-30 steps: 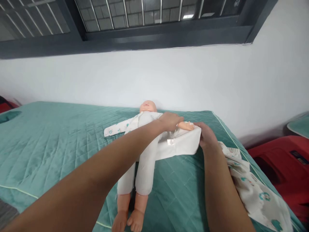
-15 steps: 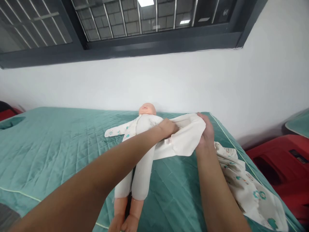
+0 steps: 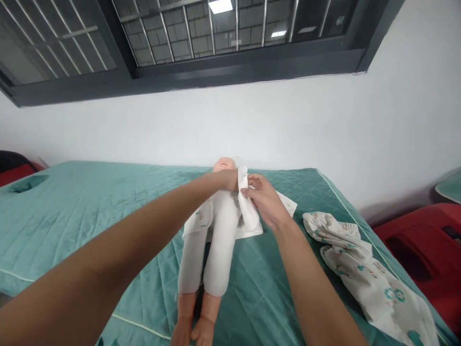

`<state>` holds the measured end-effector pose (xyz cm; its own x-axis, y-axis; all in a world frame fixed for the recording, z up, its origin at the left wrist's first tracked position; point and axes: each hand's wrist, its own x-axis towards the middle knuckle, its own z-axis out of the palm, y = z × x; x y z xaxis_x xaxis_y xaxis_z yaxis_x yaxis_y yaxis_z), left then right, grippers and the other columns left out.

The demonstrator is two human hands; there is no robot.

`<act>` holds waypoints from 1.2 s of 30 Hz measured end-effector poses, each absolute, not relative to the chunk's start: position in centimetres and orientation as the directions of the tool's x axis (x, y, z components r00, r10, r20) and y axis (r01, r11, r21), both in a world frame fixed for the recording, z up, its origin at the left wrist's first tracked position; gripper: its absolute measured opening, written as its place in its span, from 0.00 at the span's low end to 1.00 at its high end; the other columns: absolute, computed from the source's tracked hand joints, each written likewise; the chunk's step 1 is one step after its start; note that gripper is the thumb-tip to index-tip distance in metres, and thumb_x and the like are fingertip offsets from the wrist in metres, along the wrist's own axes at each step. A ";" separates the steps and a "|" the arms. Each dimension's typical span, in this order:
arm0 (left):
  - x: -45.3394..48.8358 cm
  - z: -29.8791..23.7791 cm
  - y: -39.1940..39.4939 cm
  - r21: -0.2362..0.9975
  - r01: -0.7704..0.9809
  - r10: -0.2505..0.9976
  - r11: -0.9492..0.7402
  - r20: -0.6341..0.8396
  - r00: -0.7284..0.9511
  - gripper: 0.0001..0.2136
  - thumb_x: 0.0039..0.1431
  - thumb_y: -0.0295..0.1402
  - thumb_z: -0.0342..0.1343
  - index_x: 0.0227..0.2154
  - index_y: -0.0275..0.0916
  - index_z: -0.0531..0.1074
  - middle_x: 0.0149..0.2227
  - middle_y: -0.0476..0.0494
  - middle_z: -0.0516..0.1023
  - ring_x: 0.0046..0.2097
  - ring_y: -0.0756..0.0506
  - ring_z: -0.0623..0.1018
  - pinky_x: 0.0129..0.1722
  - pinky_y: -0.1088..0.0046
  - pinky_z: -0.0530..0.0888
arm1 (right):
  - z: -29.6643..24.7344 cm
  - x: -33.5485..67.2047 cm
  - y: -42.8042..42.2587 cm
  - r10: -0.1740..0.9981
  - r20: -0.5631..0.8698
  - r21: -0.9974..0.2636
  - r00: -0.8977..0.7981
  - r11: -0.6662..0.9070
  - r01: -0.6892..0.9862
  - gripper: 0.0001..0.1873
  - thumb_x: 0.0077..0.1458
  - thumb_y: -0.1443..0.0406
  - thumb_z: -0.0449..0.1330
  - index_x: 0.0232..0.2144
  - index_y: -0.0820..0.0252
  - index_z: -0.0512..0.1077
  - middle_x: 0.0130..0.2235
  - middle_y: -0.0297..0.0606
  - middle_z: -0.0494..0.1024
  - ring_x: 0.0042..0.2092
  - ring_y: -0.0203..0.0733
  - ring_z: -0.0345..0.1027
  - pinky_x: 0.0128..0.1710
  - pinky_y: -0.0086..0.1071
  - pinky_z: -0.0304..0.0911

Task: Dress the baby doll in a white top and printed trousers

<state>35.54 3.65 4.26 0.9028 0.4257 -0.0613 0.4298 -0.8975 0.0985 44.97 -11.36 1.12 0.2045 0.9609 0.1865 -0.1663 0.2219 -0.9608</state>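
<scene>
White-bodied doll lying under left grip, half hidden behind white cloth, so cannot tell if spread; same cloth pinched in right grip, probably for keeping it lifted; right of this grip, printed garment, perhaps apart for leaving space.

White wall is stretching behind, dark-framed window is running along the top, metal bars are showing in its glass, white light panels are glowing, green quilted cover is spreading below.
</scene>
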 end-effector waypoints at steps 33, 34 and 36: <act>18.1 -7.1 -3.7 0.659 0.429 0.786 -0.618 0.542 0.299 0.10 0.66 0.31 0.47 0.46 0.40 0.70 0.47 0.40 0.75 0.51 0.42 0.74 0.54 0.61 0.71 | -3.5 40.7 -11.5 0.861 0.498 -0.655 -0.099 0.449 0.607 0.25 0.63 0.57 0.58 0.62 0.48 0.66 0.70 0.36 0.57 0.73 0.48 0.40 0.71 0.52 0.41; 17.2 -7.6 -4.7 0.682 0.423 0.803 -0.596 0.496 0.330 0.10 0.65 0.31 0.48 0.47 0.40 0.70 0.47 0.40 0.75 0.50 0.42 0.75 0.53 0.61 0.71 | -3.7 40.7 -11.8 0.864 0.494 -0.672 -0.093 0.448 0.590 0.26 0.63 0.57 0.59 0.62 0.47 0.65 0.70 0.35 0.56 0.73 0.47 0.39 0.71 0.51 0.40; 15.8 -8.0 -6.4 0.706 0.430 0.819 -0.563 0.406 0.405 0.12 0.64 0.31 0.50 0.49 0.41 0.69 0.48 0.40 0.75 0.50 0.42 0.75 0.53 0.61 0.72 | -4.1 40.9 -12.8 0.869 0.490 -0.713 -0.066 0.444 0.542 0.27 0.63 0.58 0.59 0.63 0.46 0.63 0.71 0.33 0.55 0.73 0.46 0.40 0.72 0.50 0.38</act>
